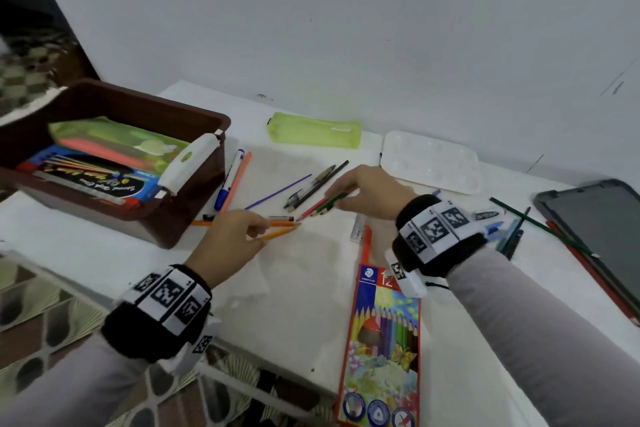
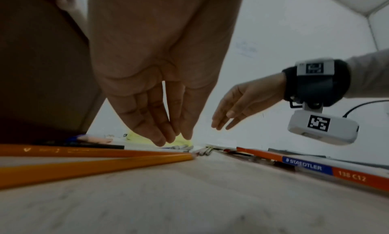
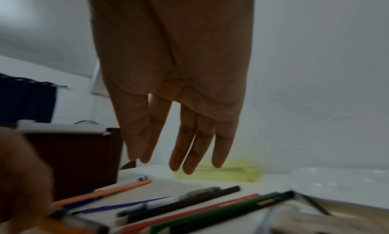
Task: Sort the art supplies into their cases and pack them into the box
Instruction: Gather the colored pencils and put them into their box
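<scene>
White table [image 1: 304, 288] cluttered; left hand [image 1: 228, 243] reaching, fingers straight, over stiff light orange pencils [image 1: 280, 233], right hand [image 1: 367, 191] likewise empty; take them mid-shaft

Loose pencils [image 1: 313, 210] scattered flat on table; brown box [image 1: 194, 215] left, holding filled cases.

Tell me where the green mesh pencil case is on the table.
In the head view the green mesh pencil case lies at the table's far edge by the wall, between the brown box and the white paint palette.
</scene>
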